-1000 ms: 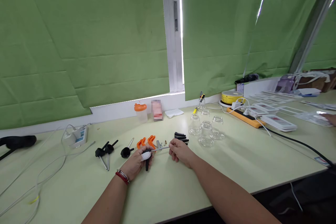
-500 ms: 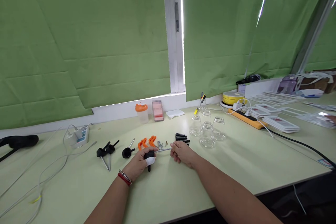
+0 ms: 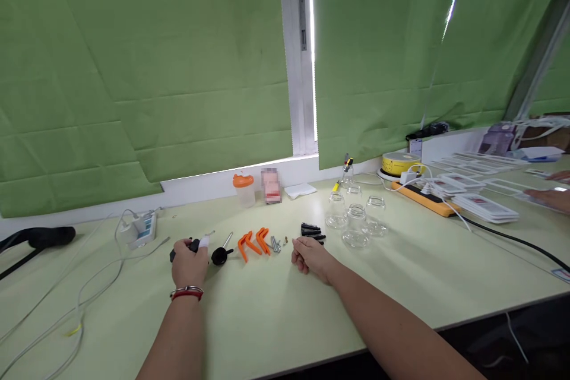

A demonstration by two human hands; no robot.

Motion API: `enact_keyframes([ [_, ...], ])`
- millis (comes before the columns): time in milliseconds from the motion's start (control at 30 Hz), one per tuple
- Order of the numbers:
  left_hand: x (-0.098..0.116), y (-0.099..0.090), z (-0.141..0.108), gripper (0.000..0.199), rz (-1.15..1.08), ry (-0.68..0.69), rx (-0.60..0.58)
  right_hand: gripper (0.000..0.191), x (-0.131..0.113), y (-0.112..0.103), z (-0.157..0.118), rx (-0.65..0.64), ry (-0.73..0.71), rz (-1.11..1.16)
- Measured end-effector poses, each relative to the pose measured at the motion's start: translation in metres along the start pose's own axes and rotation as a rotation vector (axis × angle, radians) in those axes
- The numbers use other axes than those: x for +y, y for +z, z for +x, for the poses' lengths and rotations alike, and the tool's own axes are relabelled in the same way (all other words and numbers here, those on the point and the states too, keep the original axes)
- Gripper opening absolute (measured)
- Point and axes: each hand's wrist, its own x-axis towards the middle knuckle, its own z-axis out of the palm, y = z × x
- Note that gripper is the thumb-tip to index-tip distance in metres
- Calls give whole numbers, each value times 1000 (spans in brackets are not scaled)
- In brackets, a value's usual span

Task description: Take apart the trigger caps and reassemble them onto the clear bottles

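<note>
My left hand [image 3: 190, 261], with white tape on a finger, is closed around a black part with a metal rod, over the spot where other black parts lie. Right of it rests another black part with a metal rod [image 3: 219, 256]. Orange brackets [image 3: 253, 242] and several small metal screws [image 3: 275, 244] lie in the middle of the table. My right hand [image 3: 312, 256] rests on the table with its fingers curled; whatever they may hold is hidden. Black comb-like pieces [image 3: 310, 230] lie just behind it.
Glass jars [image 3: 355, 231] stand right of centre, with an orange power strip [image 3: 423, 199] beyond. A cup with an orange lid [image 3: 244, 190] stands at the back. White cables [image 3: 116, 270] cross the left side. Another person's hands [image 3: 550, 195] are at far right.
My left hand has moved left, away from my right hand, with the black part and its rod. My right hand stays in place, and the rod is no longer at its fingers.
</note>
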Motion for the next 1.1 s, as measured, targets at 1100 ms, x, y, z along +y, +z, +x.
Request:
enact_keyframes([
  [1100, -25, -2, 22, 33, 362, -35, -139, 43, -7, 6, 4, 82, -380, -1066],
])
